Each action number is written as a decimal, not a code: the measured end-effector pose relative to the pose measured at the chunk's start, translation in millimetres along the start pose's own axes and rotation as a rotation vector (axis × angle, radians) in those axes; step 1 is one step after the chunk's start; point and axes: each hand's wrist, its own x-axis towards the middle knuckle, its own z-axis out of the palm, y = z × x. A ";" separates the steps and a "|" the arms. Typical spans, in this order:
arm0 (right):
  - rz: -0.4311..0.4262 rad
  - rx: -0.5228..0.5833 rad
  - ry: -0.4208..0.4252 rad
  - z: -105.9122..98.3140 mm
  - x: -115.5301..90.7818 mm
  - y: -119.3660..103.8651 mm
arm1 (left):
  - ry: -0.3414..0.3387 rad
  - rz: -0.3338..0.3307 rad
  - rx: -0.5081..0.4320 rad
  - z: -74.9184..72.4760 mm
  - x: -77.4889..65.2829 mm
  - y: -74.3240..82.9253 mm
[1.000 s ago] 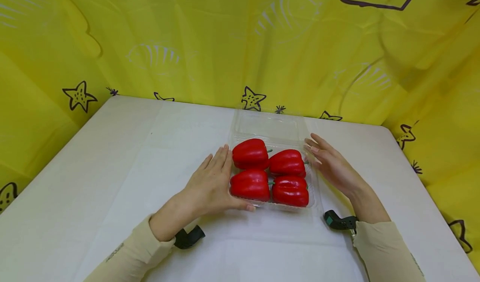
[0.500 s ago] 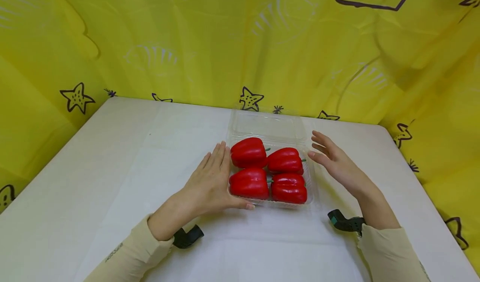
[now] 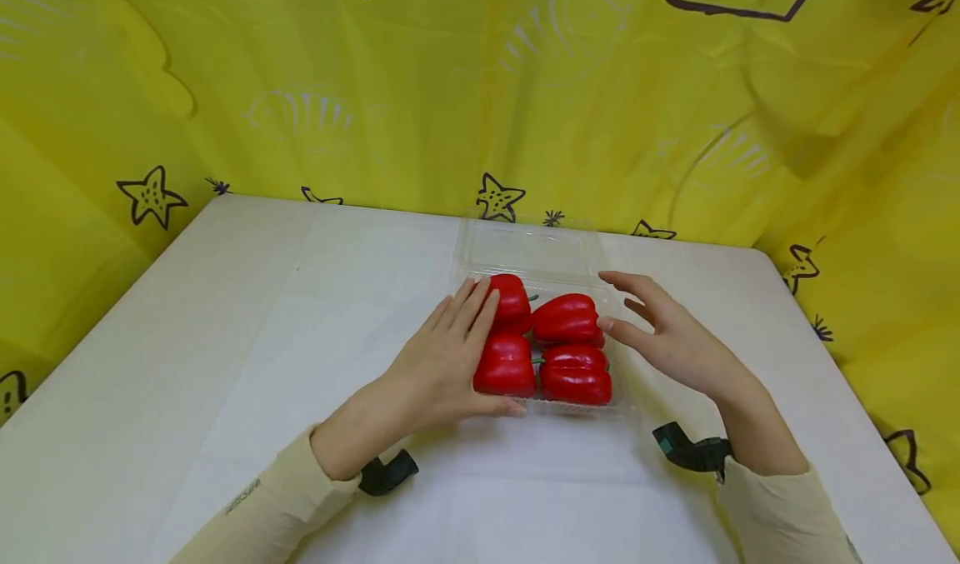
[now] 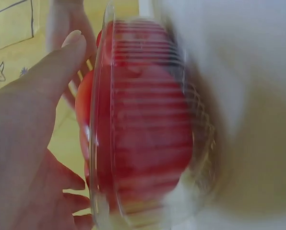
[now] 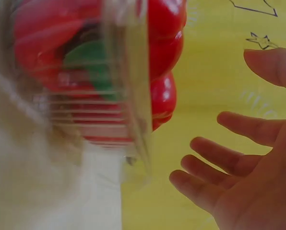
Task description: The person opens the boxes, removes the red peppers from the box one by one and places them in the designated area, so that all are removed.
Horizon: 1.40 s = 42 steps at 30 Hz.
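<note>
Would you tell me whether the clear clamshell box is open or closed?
Open: the clamshell box has its lid folded back flat on the table, leaving four red bell peppers uncovered.

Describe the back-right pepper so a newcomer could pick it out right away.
On the white table, a clear tray holds four red peppers in two rows. The back-right pepper sits in the far row, nearest the right hand; unlike the back-left pepper, no fingers lie over it.

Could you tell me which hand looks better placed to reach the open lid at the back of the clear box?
Probably the right hand: it hovers free, fingers near the lid; the left hand rests on the peppers.
</note>
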 end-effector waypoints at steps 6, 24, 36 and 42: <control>-0.045 -0.049 -0.012 3.2 -6.2 -8.3 | 0.005 0.068 0.045 3.7 9.1 9.4; -0.134 -0.377 -0.115 30.1 -12.9 -25.1 | 0.032 0.063 0.052 9.4 5.8 10.5; -0.169 -0.554 -0.050 51.6 -9.5 -24.0 | 0.038 0.039 0.044 10.9 5.6 11.8; -0.138 -0.613 0.027 62.2 -6.6 -27.0 | 0.019 0.034 0.052 10.5 4.6 11.6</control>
